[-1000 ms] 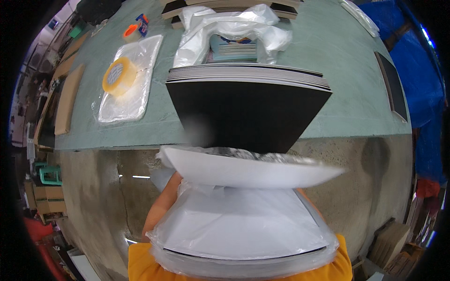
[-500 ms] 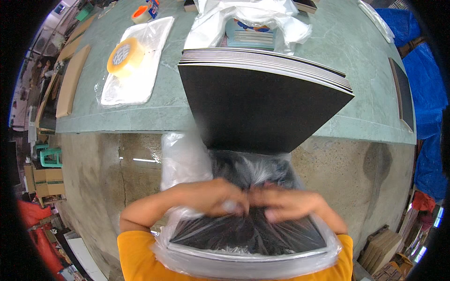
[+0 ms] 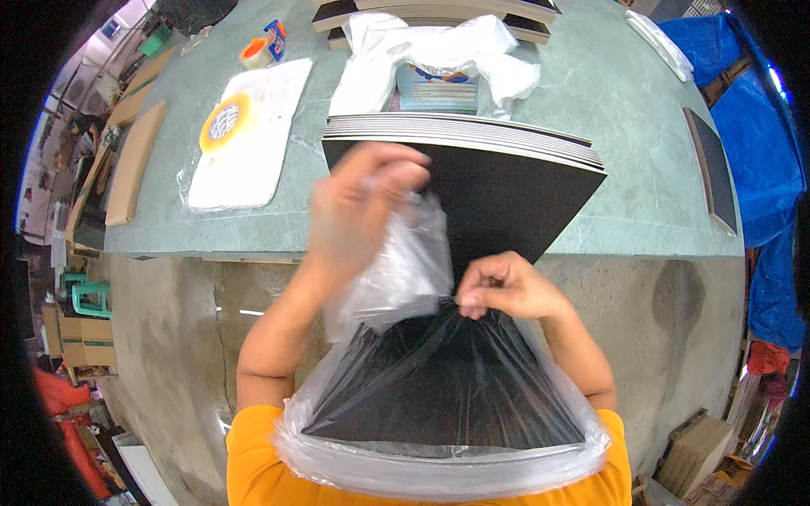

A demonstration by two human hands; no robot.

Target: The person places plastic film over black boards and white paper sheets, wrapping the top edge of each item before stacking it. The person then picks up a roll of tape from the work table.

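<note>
Clear plastic film point(image 3: 540, 464) stretches over a black board point(image 3: 439, 396) close to my body, drawn together in pleats toward the board's far side. At that gathered point my right hand point(image 3: 506, 291) is closed, pinching the film between thumb and fingers. My left hand point(image 3: 359, 202), blurred by motion, is raised with curled fingers. From it hangs a loose, crumpled sheet of clear film point(image 3: 405, 266), which seems to run down to the same gather. Just beyond my hands, a stack of black boards with white edges point(image 3: 515, 190) juts over the table's near edge.
On the green table point(image 3: 574, 67) lie a roll of yellow tape point(image 3: 226, 123) on flat plastic bags point(image 3: 245, 181), an orange-and-blue tape dispenser point(image 3: 263, 46) and a white plastic bag point(image 3: 363, 76). More boards point(image 3: 422, 8) are stacked behind. A dark panel point(image 3: 713, 169) lies at right.
My left hand has risen up and away from the board, lifting the loose film with it. My right hand has moved a little farther out and now pinches the gathered film, which is pulled taut.
</note>
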